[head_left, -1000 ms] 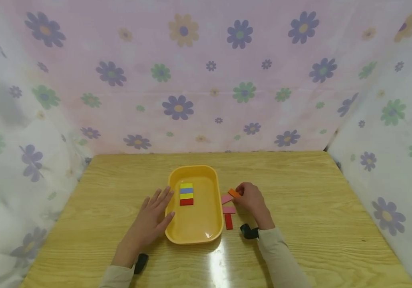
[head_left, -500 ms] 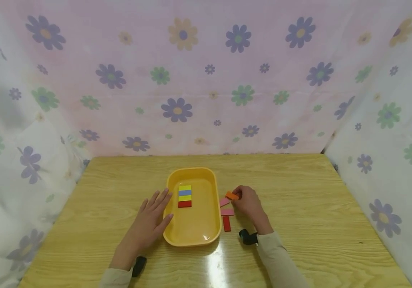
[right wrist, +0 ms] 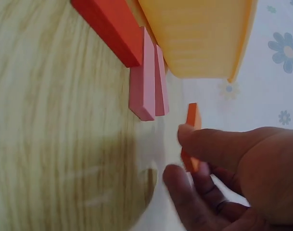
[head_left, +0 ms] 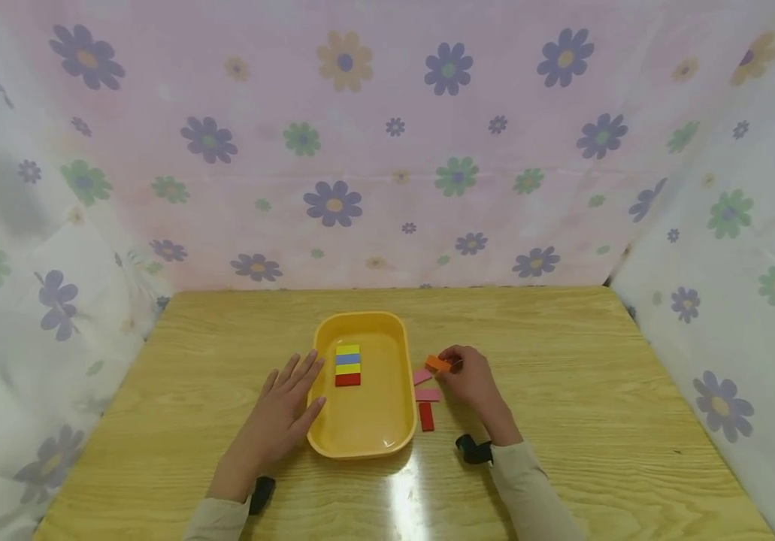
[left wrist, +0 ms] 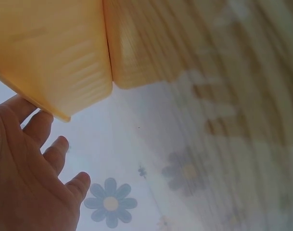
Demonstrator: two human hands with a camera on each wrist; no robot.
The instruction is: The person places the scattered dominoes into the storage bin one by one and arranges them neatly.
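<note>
The right hand (head_left: 473, 377) pinches the orange block (head_left: 436, 364); best hold it level, clear of the pink blocks (right wrist: 142, 89). The left hand (head_left: 277, 417), unclenched, rests against the tray (head_left: 363, 427).

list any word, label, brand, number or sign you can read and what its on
None that I can read.
Orange block in the right hand: no lettering on visible faces.
Yellow tray: none visible.
Floral backdrop: printed flowers only.
Black right wrist camera: too small to tell.

Orange block (head_left: 436, 364) in right grip (head_left: 472, 379)
</note>
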